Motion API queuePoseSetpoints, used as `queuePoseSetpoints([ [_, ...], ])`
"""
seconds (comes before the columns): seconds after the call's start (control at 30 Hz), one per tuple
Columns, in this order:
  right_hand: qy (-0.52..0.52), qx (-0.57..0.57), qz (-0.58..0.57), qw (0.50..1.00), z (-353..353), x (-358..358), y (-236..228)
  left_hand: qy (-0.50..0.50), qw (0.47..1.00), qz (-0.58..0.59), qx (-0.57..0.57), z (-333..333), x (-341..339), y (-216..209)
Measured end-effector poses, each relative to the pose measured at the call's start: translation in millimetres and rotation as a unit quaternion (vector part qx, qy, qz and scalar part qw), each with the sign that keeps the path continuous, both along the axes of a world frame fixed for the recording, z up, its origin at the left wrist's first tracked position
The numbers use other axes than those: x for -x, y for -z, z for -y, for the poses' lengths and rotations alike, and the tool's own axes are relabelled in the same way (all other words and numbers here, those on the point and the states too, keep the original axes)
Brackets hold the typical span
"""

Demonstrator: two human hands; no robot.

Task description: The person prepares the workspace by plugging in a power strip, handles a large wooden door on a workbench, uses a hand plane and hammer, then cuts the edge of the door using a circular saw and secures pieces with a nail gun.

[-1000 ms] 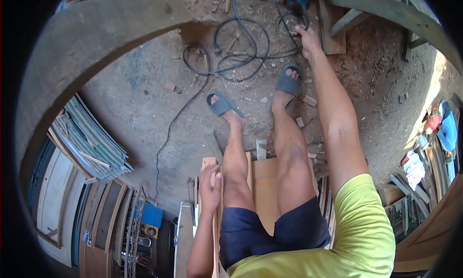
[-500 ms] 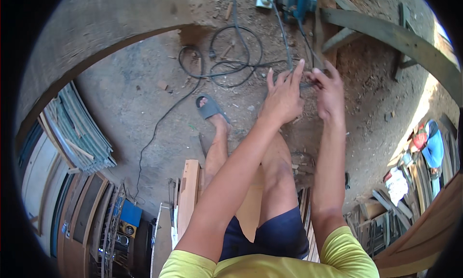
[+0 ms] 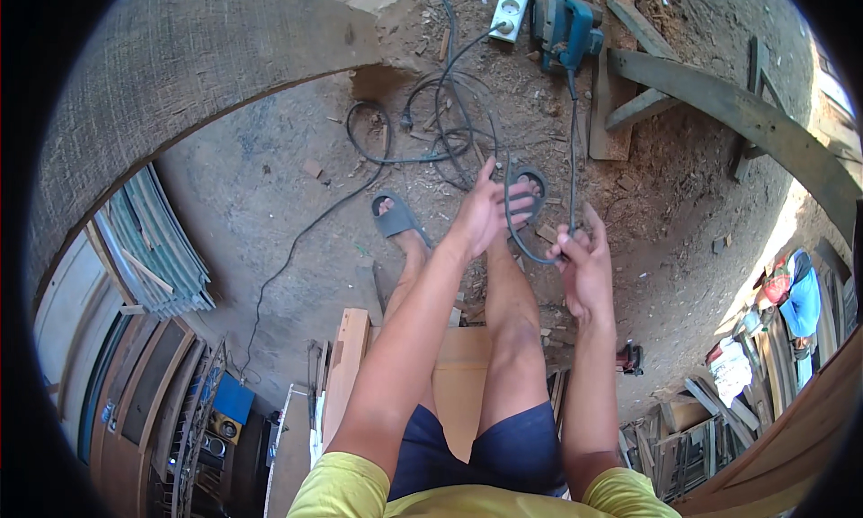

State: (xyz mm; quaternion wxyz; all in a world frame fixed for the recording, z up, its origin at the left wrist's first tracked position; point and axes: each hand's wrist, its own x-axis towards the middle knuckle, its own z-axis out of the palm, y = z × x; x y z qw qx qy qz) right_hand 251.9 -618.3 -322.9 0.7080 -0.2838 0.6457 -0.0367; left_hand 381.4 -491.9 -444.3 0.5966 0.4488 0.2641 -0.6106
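A dark power cord (image 3: 573,154) runs down from a teal electric planer (image 3: 566,28) on the ground. My right hand (image 3: 588,271) pinches this cord between thumb and fingers, in front of my right knee. From there the cord bends in a loose loop to the left. My left hand (image 3: 483,214) reaches out with its fingers spread, beside the loop, which passes across its fingertips; it does not grip the cord. A white power strip (image 3: 511,10) lies left of the planer, with a plug in it.
More cable (image 3: 367,154) lies coiled on the dirt floor. A curved wooden beam (image 3: 207,46) arches across the upper left, and another curved wooden piece (image 3: 719,84) spans the right. Wood offcuts (image 3: 719,419) are heaped at lower right, near a person in blue (image 3: 798,298).
Both hands have come back toward my body and moved farther apart, the right one drawing the cord with it. The view has shifted, showing more of the planer and power strip.
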Motion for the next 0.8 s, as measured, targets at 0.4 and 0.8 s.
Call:
queuePoseSetpoints([
  [0.4,-0.494,0.309,-0.104,0.806,21,-92,151,0.329,0.862,0.376,0.092,-18,125,-88],
  [0.8,-0.544,0.179,-0.056,0.818,25,-50,139,0.128,0.992,0.015,-0.009,-58,95,-37],
])
